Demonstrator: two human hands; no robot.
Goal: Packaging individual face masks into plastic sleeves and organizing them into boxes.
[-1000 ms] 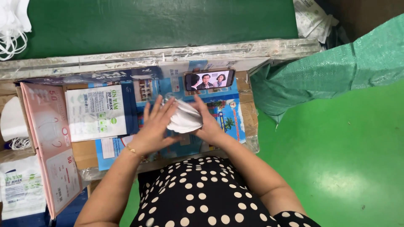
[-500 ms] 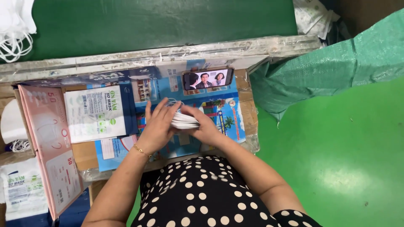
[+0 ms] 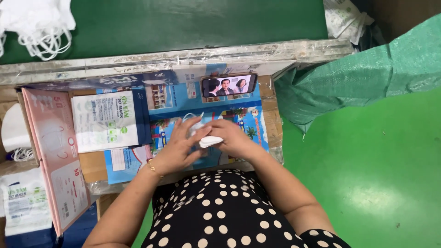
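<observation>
Both hands are on the masks [image 3: 207, 138] now, low over the surface [image 3: 257, 124], just below the phone [image 3: 228, 85]. The left hand [image 3: 177, 149] lies flat along the near side, fingers stretched; the right hand [image 3: 232, 138] curls over the top, gripping. Best to keep the stack's edges square and the loops tucked in, pressing evenly. A white packet [image 3: 104, 121] lies well to the left.

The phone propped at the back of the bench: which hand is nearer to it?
Right. The right hand lies just below the phone, pressing the white masks. The left hand sits lower and further left, also on the masks.
</observation>
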